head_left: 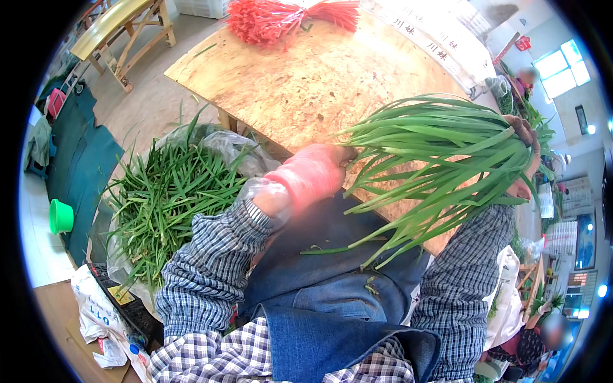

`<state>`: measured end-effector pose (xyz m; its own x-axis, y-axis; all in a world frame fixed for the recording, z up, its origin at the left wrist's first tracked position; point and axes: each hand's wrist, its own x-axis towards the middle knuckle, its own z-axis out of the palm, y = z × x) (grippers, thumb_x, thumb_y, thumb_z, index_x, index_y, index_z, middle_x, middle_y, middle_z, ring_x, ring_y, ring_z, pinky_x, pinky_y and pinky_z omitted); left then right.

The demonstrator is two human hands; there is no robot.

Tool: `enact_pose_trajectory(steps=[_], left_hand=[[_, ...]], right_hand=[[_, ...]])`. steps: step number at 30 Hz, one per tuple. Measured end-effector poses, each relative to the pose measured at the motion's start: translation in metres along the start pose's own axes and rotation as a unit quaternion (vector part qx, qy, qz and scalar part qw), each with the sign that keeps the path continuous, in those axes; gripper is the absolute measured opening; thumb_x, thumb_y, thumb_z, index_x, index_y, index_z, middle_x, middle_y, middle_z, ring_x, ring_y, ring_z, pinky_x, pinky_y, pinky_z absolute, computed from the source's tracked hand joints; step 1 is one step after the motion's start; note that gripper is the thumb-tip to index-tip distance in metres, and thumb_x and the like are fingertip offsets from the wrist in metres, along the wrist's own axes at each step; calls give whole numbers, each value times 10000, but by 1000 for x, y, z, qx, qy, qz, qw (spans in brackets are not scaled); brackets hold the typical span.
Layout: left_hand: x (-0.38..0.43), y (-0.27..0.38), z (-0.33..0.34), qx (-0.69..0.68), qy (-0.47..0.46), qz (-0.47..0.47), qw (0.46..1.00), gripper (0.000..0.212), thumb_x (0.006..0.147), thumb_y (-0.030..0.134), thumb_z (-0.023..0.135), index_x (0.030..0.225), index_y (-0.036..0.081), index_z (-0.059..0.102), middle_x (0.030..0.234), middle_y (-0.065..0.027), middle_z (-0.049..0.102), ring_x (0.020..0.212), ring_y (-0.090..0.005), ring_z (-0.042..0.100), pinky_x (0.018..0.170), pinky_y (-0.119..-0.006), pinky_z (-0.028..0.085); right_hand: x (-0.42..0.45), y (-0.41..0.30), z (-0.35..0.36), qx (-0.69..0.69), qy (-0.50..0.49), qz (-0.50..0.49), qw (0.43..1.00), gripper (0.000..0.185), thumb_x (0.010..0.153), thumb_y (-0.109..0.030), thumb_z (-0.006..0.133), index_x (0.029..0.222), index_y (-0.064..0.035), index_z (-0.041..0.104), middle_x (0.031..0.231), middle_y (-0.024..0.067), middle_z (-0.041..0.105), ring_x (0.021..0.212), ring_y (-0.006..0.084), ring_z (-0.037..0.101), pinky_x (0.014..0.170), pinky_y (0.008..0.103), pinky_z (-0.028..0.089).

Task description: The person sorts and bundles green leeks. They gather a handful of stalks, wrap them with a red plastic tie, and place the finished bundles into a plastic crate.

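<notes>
My right hand, at the right, grips a bunch of long flat green leaves, like garlic chives, that fans left over the table's edge. My left hand, wrapped in pink material with clear plastic at the wrist, has its dark-stained fingers closed at the left ends of these leaves; the exact hold is partly hidden. Below the bunch lies a blue denim apron over my lap, with leaf scraps on it. A large clear plastic bag at the left holds a heap of loose green leaves.
The wooden table bears a bundle of red ties at its far side and white printed material. A green bucket and white sack are at the left. People are at the right; a wooden bench stands behind.
</notes>
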<state>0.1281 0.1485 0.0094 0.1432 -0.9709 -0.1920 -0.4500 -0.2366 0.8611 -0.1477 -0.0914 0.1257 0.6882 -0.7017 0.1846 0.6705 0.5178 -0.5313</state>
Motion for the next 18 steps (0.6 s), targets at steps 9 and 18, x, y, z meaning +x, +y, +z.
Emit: enact_pose_trajectory(steps=[9, 18], left_hand=[[-25, -14, -1, 33, 47, 57, 997, 238, 892, 159, 585, 1063, 5, 647, 716, -138, 638, 635, -183, 632, 609, -328, 514], [-157, -118, -38, 397, 140, -83, 903, 245, 801, 41, 606, 1015, 131, 682, 886, -122, 645, 762, -303, 650, 620, -400, 524]], right_hand=[[0, 13, 3, 21, -13, 4, 1000, 122, 841, -74, 599, 751, -52, 518, 666, 27, 499, 976, 256, 510, 945, 384, 398], [9, 64, 8, -28, 58, -161, 985, 100, 862, -89, 579, 838, 8, 570, 670, 34, 538, 856, 270, 553, 930, 419, 442]])
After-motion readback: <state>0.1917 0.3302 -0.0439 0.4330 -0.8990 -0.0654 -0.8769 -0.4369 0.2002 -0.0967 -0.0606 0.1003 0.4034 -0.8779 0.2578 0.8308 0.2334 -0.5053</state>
